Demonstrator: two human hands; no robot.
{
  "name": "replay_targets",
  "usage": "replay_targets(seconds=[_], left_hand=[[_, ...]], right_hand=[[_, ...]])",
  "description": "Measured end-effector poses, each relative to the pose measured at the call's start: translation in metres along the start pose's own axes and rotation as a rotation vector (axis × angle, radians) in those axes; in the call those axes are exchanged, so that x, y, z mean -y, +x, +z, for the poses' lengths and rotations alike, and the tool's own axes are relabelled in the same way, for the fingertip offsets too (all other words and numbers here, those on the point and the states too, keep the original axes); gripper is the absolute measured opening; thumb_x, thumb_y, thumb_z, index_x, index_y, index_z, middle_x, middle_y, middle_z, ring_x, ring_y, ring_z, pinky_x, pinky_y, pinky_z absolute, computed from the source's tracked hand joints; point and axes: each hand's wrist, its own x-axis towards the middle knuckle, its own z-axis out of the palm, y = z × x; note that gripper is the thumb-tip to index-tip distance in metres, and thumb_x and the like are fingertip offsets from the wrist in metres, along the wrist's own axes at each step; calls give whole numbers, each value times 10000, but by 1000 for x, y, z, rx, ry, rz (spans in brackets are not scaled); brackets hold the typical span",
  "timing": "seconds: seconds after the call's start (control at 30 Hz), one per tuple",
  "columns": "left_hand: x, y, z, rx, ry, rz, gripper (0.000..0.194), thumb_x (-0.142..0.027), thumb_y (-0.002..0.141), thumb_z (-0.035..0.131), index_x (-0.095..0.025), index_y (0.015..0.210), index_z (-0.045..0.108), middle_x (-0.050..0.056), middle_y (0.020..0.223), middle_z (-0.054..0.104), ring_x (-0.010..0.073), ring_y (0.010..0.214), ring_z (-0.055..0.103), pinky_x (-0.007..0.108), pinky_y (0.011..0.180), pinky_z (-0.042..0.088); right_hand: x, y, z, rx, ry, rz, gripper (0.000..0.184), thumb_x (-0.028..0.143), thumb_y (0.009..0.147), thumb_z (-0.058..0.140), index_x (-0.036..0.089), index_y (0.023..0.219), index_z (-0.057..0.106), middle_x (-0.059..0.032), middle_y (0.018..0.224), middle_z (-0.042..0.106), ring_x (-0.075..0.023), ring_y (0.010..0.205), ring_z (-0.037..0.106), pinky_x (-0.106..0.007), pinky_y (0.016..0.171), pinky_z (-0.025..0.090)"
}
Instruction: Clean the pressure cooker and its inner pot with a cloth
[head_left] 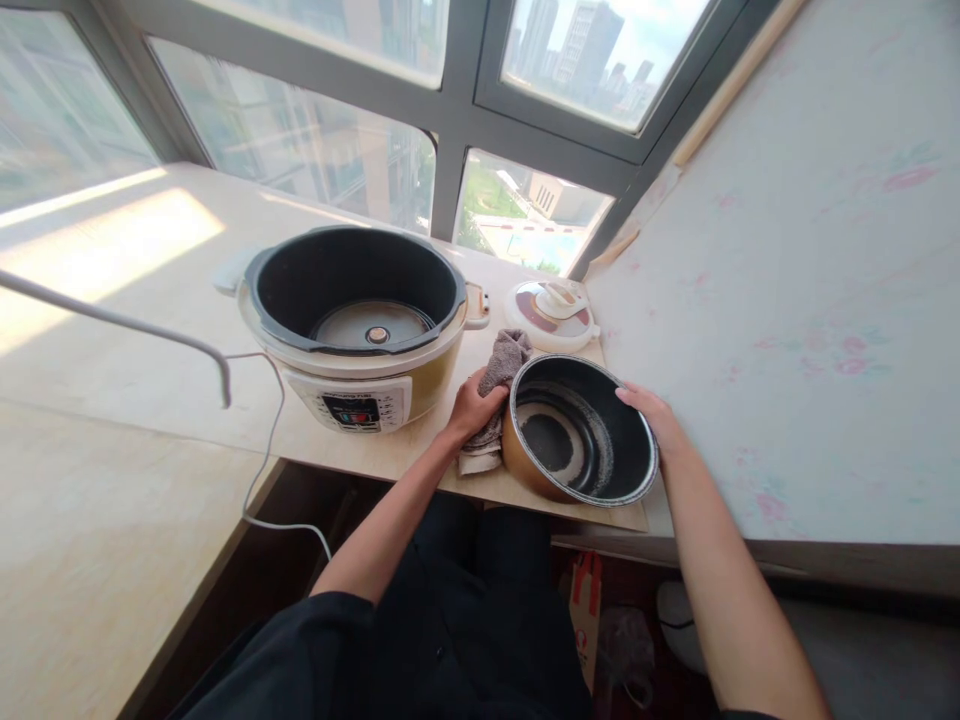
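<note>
A round inner pot [559, 440], dark inside and gold outside, tilts towards me at the wooden counter's front edge. My right hand [651, 415] grips its right rim, thumb over the edge and fingers hidden behind the outer wall. In my left hand [477, 405] is a bunched grey-brown cloth [504, 362], held close beside the pot's left wall; whether it touches the pot I cannot tell. Left of the hands stands the pressure cooker body [356, 370], lidless, its bare heating plate [379, 325] showing inside.
A white and maroon lid [551, 310] lies behind the pot, near the patterned wall [810, 300]. A grey cord [274, 450] hangs over the counter edge [187, 435] at left. Windows [337, 130] border the back. Below the counter are a paper bag [585, 610] and a plastic bag [626, 645].
</note>
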Motion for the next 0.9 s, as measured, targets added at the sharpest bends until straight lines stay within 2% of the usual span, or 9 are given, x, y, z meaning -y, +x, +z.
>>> replay_targets(seconds=[0.1,0.2,0.3,0.4,0.5,0.57,0.67,0.8,0.9], left_hand=[[2,-18,-3,-74,-78,-30,315,-369,798,639,-173,1039,691,77,1032,744,259,974,668,362,892,512],[2,-45,-1,-158,-149,-43,352,-383,781,661,-174,1064,675,82,1048,735,257,980,665,370,913,511],[-3,-75,8,-222,-212,-21,364,-388,784,655,-176,1080,653,74,1033,717,246,968,662,365,902,518],[-9,-100,20,-298,-216,-7,385,-399,813,629,-180,1131,629,77,1052,698,243,972,663,364,894,525],[-12,-110,28,-319,-184,11,407,-415,842,598,-179,1173,626,93,1097,689,261,1021,662,382,923,523],[-10,-106,29,-316,-179,19,370,-413,856,584,-174,1133,642,97,1077,695,272,1048,660,390,943,517],[-7,-86,24,-292,-196,-3,310,-401,865,580,-164,1049,662,94,1026,714,273,1036,664,393,947,514],[-4,-44,12,-224,-169,-43,330,-403,846,583,-165,1054,679,90,1064,737,258,1013,668,381,947,507],[-5,-5,6,-93,-111,-31,301,-418,839,567,-164,950,684,67,949,734,242,910,660,357,871,513]], right_hand=[[-13,-29,0,-203,115,-103,438,457,671,836,247,1041,730,0,926,774,-228,887,726,-339,808,596],[-30,-69,12,-254,179,-111,469,444,685,836,241,1089,712,-16,964,768,-242,890,723,-358,798,603],[-43,-101,29,-303,157,-130,486,342,668,841,239,1121,699,-24,999,759,-246,885,707,-363,775,594],[-48,-110,39,-411,157,-231,578,191,612,752,270,1181,691,6,1034,739,-206,888,667,-294,740,560],[-44,-101,35,-383,140,-252,718,140,527,623,267,1231,687,15,1009,726,-186,829,622,-249,633,496],[-38,-92,28,-319,112,-229,755,140,494,588,251,1233,692,12,985,727,-186,803,606,-241,590,456],[-30,-81,20,-222,96,-210,769,132,476,577,246,1228,695,15,972,739,-192,823,614,-237,592,440],[-24,-71,13,-133,90,-179,810,140,475,579,253,1271,679,19,960,753,-206,827,630,-248,595,447],[-23,-65,9,-87,64,-154,853,145,474,574,250,1315,666,16,986,762,-211,798,628,-260,571,445]])
